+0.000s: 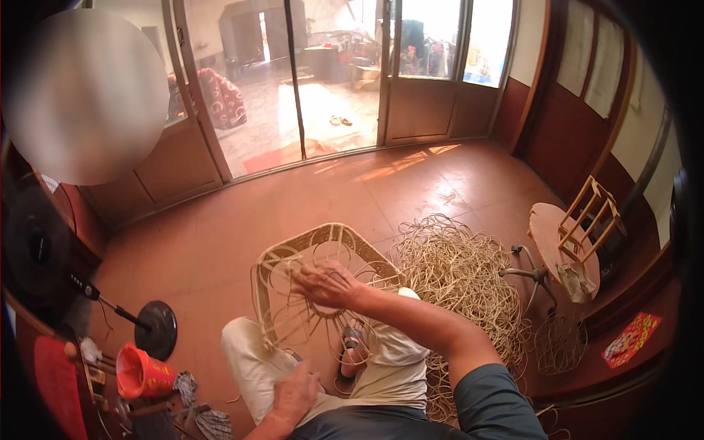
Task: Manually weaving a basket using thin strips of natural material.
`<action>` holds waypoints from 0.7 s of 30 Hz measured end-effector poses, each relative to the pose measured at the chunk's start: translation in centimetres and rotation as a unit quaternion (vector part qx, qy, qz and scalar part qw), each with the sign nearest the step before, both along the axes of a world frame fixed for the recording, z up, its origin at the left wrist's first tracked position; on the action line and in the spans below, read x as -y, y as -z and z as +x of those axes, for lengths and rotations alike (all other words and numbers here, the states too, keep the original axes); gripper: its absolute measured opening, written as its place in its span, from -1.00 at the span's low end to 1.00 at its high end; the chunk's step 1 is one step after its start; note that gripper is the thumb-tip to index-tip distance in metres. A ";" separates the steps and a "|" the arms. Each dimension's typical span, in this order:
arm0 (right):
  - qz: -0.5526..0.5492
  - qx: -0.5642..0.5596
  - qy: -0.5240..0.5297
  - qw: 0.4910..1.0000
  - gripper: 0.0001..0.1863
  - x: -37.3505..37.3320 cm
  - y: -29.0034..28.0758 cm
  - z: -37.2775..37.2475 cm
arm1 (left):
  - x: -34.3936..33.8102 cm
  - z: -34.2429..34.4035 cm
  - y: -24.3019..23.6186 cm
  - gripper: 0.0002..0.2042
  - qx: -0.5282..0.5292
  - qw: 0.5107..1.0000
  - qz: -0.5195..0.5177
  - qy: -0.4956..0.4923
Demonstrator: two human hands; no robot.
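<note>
Right forearm point(407, 315) is extended forward and leftward across the body, elbow point(469, 345) bent. Right hand point(326, 284) is raised ahead of the lap, its back turned upward, fingers bent and directed left; fingertip contact cannot be resolved. Left forearm point(270, 424) is seen at the lower edge. Left hand point(297, 390) is held low, close to left thigh point(253, 359); its fingers are partly hidden.
</note>
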State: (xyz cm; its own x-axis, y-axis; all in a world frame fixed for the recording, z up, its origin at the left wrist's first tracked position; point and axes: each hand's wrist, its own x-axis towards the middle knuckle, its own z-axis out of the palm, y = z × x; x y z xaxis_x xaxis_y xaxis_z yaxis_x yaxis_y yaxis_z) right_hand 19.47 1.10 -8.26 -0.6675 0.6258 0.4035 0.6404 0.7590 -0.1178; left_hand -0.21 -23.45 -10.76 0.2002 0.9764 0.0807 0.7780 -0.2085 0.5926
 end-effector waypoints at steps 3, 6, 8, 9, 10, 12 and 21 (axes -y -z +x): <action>0.057 -0.143 0.033 0.988 -0.38 -4.5 2.4 1.4 | -2.7 -4.2 -4.3 -0.66 -0.054 0.996 0.017 -0.062; -0.002 -0.053 0.120 0.991 -0.39 -6.5 0.4 3.7 | -3.0 -10.2 -6.2 -0.51 -0.132 0.972 -0.133 -0.141; 0.003 -0.027 0.160 0.987 -0.39 -5.2 -3.0 5.1 | -3.2 -15.8 -2.6 -0.43 -0.056 0.971 0.037 -0.230; 0.052 -0.089 0.166 0.981 -0.39 -4.4 -3.9 5.3 | -2.9 -17.3 -2.7 -0.43 -0.067 0.969 0.031 -0.236; 0.043 -0.095 0.162 0.981 -0.39 -3.8 -4.7 5.1 | -3.0 -18.3 -3.1 -0.41 0.075 0.957 0.035 -0.277; -0.039 -0.069 0.207 0.975 -0.36 -3.2 -5.7 5.1 | -3.4 -19.8 -3.5 -0.39 0.212 0.923 0.039 -0.318; -0.012 -0.121 0.245 0.962 -0.25 -3.7 -5.8 6.2 | 0.0 -35.0 2.9 -0.59 0.428 0.743 0.127 -0.499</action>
